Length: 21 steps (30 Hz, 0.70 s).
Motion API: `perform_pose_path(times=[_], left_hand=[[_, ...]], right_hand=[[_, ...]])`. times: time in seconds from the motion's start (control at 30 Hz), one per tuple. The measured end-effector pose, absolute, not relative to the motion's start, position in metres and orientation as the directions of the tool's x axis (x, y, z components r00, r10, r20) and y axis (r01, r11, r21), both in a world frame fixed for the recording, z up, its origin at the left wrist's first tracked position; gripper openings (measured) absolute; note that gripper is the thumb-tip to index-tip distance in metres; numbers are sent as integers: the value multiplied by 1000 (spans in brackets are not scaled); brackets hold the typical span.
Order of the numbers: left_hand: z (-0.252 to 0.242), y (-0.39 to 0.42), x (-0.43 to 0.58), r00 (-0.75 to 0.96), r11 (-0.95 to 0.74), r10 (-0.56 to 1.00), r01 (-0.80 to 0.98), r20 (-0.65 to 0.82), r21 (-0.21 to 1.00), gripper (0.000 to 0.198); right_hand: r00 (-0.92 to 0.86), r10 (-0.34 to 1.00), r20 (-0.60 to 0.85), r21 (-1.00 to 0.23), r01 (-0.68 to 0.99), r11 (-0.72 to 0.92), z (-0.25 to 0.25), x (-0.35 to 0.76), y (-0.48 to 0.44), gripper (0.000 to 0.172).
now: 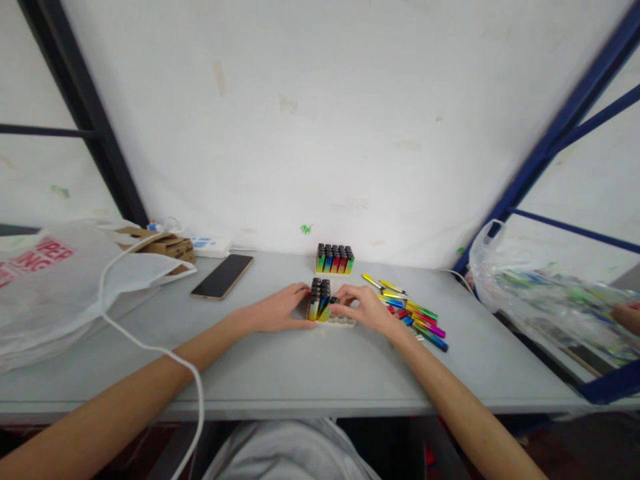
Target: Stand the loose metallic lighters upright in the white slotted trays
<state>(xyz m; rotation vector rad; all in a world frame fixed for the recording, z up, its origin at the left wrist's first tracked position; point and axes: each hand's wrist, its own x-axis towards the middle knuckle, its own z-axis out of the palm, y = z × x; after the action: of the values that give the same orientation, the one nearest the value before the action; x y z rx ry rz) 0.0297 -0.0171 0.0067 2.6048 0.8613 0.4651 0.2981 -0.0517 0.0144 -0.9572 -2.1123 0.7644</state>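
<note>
A white tray (345, 322) with round slots stands on the desk in front of me. Its left part holds upright lighters (315, 298) with black tops, and slots at its right show bare. My left hand (280, 308) is curled about the tray's left end, thumb at the front and fingers behind. Between the thumb and fingers of my right hand (367, 305) is a yellowish lighter (324, 313), tilted over the tray beside the standing ones. The fingertips partly cover it. Right of this hand lies a loose pile of shiny coloured lighters (420, 317).
A second block of upright lighters (335, 260) stands near the wall. A phone (223, 277), a cardboard box (173, 248) and a white plastic bag (85, 287) are at left. A white cable (150, 347) hangs across my left forearm. Beyond the blue frame (530, 160), another person's hand (627, 317) shows.
</note>
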Motion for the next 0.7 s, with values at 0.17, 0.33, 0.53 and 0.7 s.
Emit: perform_pose_path(times=[0.17, 0.33, 0.53, 0.7], left_hand=[[6, -16, 30, 764, -751, 615, 491, 196, 442, 65], [4, -14, 29, 758, -753, 619, 497, 208, 431, 69], [3, -12, 28, 753, -766, 613, 493, 238, 413, 71], [4, -11, 28, 741, -738, 640, 520, 204, 430, 73]], right_hand=[[-517, 754, 406, -550, 520, 653, 8, 289, -49, 42], [-491, 773, 403, -416, 653, 632, 12, 300, -44, 56], [-198, 890, 411, -410, 832, 374, 28, 362, -26, 63], [72, 900, 429, -261, 964, 47, 28, 411, -14, 68]])
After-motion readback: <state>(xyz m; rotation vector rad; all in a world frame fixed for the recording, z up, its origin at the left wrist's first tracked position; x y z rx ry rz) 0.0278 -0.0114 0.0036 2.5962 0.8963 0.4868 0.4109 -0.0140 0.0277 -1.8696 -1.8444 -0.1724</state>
